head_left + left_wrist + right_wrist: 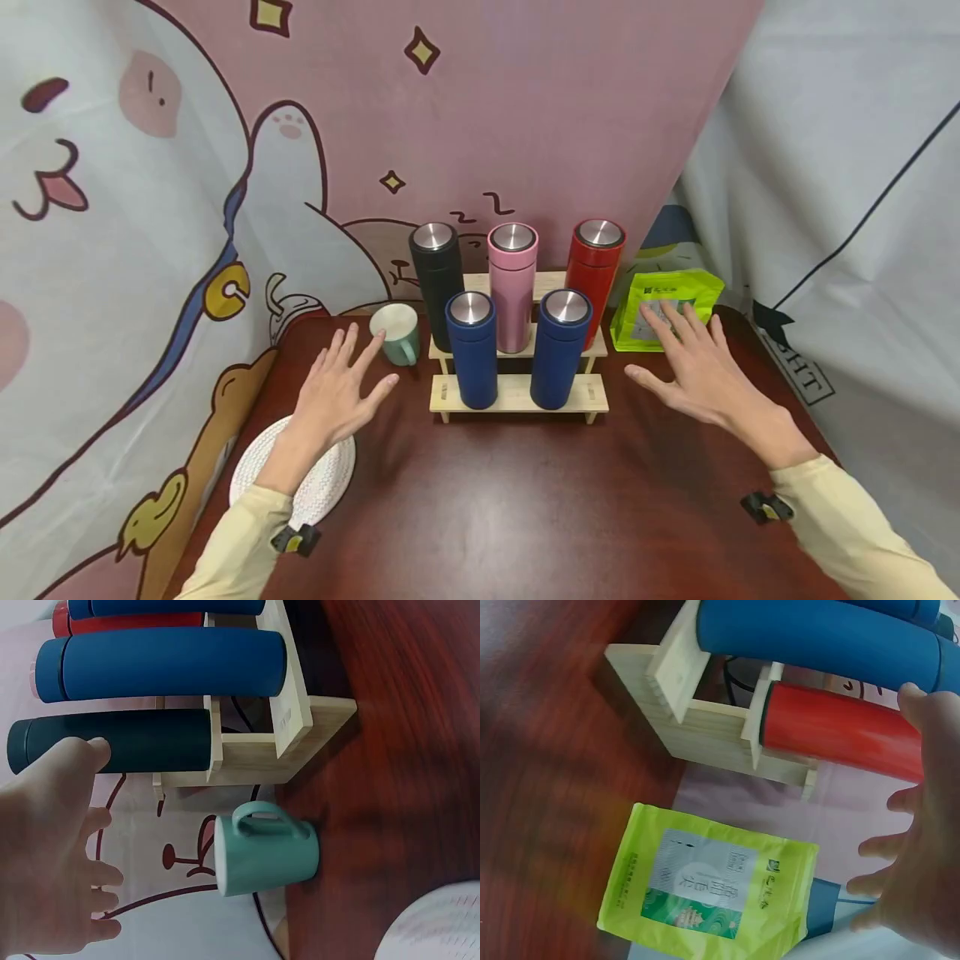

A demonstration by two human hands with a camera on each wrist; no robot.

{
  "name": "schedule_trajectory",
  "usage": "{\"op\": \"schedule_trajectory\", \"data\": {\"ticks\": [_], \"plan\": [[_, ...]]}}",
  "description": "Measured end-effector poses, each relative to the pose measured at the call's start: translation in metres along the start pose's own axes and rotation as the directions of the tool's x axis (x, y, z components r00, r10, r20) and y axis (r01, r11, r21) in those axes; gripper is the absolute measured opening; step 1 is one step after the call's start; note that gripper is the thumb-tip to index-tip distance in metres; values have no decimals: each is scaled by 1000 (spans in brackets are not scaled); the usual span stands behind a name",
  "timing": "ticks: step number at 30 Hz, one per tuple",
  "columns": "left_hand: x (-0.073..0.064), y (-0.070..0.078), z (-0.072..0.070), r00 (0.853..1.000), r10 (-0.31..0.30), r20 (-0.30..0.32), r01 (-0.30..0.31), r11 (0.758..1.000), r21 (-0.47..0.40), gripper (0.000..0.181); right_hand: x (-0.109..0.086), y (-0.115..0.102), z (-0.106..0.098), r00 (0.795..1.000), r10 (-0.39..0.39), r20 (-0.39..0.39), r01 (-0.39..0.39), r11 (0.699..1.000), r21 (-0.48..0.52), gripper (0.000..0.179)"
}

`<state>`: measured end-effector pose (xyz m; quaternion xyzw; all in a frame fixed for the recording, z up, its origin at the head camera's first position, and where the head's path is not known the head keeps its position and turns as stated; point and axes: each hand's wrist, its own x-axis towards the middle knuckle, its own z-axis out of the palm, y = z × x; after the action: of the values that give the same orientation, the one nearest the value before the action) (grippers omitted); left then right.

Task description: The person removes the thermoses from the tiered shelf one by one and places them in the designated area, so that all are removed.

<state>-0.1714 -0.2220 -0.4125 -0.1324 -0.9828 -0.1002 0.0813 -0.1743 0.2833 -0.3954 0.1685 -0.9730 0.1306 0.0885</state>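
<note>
Fingers spread, my left hand [335, 390] hovers over the table's left side, near a mint-green mug [266, 851]. My right hand [701, 371] is spread as well, in front of a lime-green pouch [712, 889]. Neither hand holds anything. Between them a tiered wooden stand [517, 392] bears several steel-topped thermos bottles. Two blue bottles [472, 354] [558, 354] stand on its front step. Behind them are a black bottle [437, 279], a pink bottle [513, 292] and a red bottle [595, 258].
A round white woven mat [330, 479] lies under the left forearm on the dark red-brown table [517, 508]. A pink and white cartoon cloth [570, 108] hangs right behind the stand and along the sides.
</note>
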Motion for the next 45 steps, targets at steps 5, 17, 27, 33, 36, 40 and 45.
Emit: {"op": "schedule_trajectory", "data": {"ticks": [5,17,27,33,36,40,45], "plan": [[1,0,11,999,-42,34,45,996,-74,73,8,1,-8,999,-20,-32,21,1000,24,97],[0,-2,41,987,-157,36,160,954,-255,74,38,9,-21,984,-33,-175,68,979,194,96],[1,11,74,967,-247,63,250,870,-426,74,56,10,-19,960,30,-278,70,937,343,93],[1,15,88,957,-282,68,279,834,-476,75,64,3,-18,950,80,-303,58,905,421,91],[2,17,94,955,-288,67,282,814,-507,74,68,0,-19,946,102,-309,54,886,460,90],[2,22,104,954,-294,62,279,787,-550,70,74,-5,-19,940,117,-321,69,856,513,88],[1,28,117,946,-321,43,283,753,-595,66,83,-16,-18,939,129,-320,88,808,582,84]]}}
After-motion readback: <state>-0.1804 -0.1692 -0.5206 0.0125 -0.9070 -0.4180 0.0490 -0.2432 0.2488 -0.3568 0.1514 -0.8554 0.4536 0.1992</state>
